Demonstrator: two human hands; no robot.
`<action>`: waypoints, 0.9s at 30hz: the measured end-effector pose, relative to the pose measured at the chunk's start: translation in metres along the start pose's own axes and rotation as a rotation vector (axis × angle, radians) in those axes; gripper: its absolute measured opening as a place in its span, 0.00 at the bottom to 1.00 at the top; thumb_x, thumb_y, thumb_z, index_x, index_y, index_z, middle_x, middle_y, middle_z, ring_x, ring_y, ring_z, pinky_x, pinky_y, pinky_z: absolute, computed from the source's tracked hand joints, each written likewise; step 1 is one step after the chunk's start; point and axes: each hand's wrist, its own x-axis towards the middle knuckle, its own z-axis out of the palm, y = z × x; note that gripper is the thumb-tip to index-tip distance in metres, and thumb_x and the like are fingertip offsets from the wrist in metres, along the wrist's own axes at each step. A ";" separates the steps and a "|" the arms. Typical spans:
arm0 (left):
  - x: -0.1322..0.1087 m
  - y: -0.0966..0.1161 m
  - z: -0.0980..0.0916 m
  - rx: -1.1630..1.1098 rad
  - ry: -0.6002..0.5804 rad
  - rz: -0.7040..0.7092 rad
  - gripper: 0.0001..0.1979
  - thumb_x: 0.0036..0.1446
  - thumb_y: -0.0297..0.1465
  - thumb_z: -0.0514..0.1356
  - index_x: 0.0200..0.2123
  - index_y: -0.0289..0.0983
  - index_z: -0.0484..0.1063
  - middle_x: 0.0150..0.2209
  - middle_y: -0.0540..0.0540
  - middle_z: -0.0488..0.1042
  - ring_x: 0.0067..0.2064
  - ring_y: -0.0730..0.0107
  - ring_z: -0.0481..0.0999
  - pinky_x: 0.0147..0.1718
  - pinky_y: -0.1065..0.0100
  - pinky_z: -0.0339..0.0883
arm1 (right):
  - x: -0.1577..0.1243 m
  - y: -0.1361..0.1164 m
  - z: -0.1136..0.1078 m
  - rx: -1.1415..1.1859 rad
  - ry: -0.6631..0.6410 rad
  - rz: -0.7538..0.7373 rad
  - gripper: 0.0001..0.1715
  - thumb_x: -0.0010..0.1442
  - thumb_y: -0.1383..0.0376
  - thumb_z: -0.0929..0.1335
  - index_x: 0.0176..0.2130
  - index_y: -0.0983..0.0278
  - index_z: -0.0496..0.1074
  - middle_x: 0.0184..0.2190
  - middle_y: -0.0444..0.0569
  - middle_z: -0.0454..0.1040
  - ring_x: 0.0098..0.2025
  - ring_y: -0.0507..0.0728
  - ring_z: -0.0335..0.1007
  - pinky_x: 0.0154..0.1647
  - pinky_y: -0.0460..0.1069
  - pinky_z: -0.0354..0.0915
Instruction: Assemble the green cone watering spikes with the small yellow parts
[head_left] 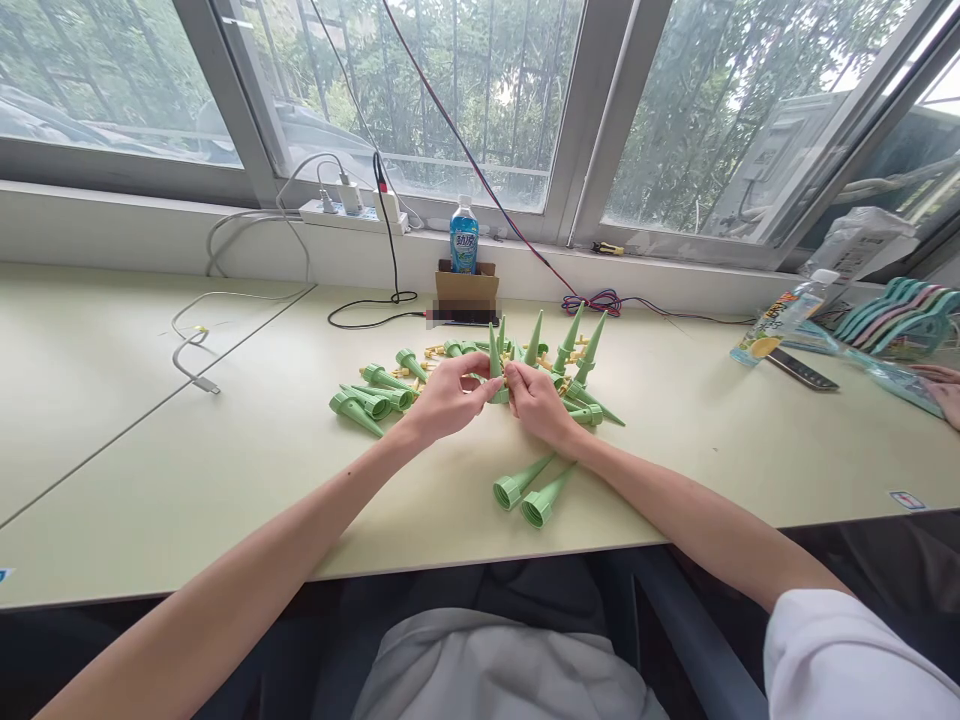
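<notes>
Both hands meet over a pile of green plastic plant-watering spikes. My left hand (450, 398) is closed, thumb and fingers pinching a green watering spike (494, 352) whose tip points up. Close beside it, my right hand (538, 402) is also closed, its fingertips at the spike's side. A bit of yellow shows between the hands, but whatever the right fingers grip is mostly hidden. Left of the hands lie several loose spikes (358, 408). Others stand upright behind the right hand, like this spike (591, 350). Two spikes (536, 508) lie near the right forearm, threaded ends toward me.
Small yellow fittings (401, 371) are scattered among the spikes. Behind stand a small cardboard box (466, 298) and a blue-labelled bottle (464, 238). A white cable (196, 372) lies left. On the right are a juice bottle (784, 318), a phone (802, 370), hangers (896, 315) and another person's hand (946, 395).
</notes>
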 end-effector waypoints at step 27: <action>-0.003 -0.003 0.004 0.249 0.056 0.158 0.07 0.54 0.32 0.62 0.37 0.38 0.76 0.34 0.49 0.76 0.23 0.75 0.65 0.26 0.71 0.58 | 0.003 0.000 0.000 -0.076 0.001 -0.032 0.26 0.69 0.49 0.55 0.25 0.60 0.55 0.18 0.41 0.58 0.23 0.52 0.53 0.26 0.48 0.50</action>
